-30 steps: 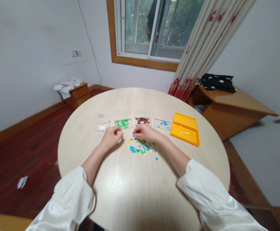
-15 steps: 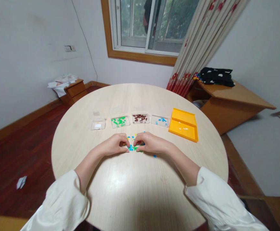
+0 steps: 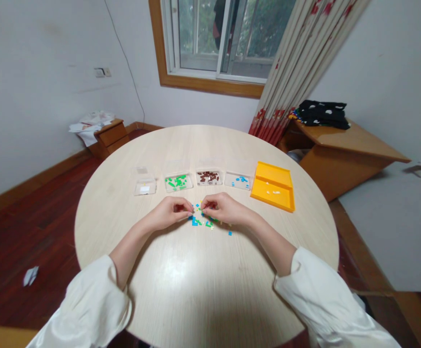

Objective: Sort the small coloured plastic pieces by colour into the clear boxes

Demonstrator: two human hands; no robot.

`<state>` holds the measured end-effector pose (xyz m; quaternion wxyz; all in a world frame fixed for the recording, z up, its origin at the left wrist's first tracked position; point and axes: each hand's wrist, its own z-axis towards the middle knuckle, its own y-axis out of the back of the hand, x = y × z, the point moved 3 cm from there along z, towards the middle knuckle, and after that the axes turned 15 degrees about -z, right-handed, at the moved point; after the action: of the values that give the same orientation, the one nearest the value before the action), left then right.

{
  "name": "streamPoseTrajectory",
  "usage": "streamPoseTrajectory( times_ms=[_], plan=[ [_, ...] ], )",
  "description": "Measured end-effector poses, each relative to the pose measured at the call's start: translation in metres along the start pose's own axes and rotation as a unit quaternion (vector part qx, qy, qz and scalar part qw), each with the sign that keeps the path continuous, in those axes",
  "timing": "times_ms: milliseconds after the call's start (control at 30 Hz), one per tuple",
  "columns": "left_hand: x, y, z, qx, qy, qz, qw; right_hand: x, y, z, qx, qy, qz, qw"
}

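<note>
Both hands hover over a scatter of tiny coloured plastic pieces in the middle of the table. My left hand (image 3: 170, 212) is closed in a pinch, thumb against forefinger; anything between the tips is too small to name. Close by on the right, my right hand (image 3: 225, 209) pinches too, and specks of blue and green show at its fingertips, whether held or lying behind I cannot tell. Below the fingers lie a blue piece (image 3: 195, 222) and green pieces (image 3: 209, 224). One blue square piece (image 3: 230, 233) rests apart, under my right wrist.
Behind the hands stand open clear boxes: one with a white piece (image 3: 145, 189), then one of green pieces (image 3: 177, 181), brown pieces (image 3: 208, 178) and blue pieces (image 3: 242, 179). An open yellow case (image 3: 288, 197) holds white bits. The round table (image 3: 181, 290) carries everything.
Both hands have lifted slightly away from the near pieces towards the far side of the scatter, uncovering more blue and green pieces. The whole view has shifted slightly.
</note>
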<state>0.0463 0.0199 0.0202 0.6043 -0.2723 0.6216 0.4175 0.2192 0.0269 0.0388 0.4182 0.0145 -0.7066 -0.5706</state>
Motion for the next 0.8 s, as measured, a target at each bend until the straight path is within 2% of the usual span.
streamPoseTrajectory(
  times_ms=[133,333,467,667,800],
  plan=[
    [0.004,0.002,0.001,-0.038,0.054,-0.047,0.997,-0.008,-0.005,0.003,0.018,-0.027,0.100,0.994],
    [0.000,0.003,0.002,-0.058,0.068,-0.073,0.993,-0.013,-0.010,0.006,0.027,-0.051,0.216,0.975],
    [0.000,0.006,0.003,-0.077,0.063,-0.093,0.991,-0.010,-0.007,0.007,0.010,-0.039,0.206,0.978],
    [0.001,0.007,0.004,-0.077,0.047,-0.096,0.991,-0.009,-0.012,0.006,0.045,-0.078,0.238,0.967],
    [0.002,0.007,0.004,-0.073,0.048,-0.104,0.991,-0.002,-0.009,0.003,0.020,-0.033,0.129,0.991]
  ],
)
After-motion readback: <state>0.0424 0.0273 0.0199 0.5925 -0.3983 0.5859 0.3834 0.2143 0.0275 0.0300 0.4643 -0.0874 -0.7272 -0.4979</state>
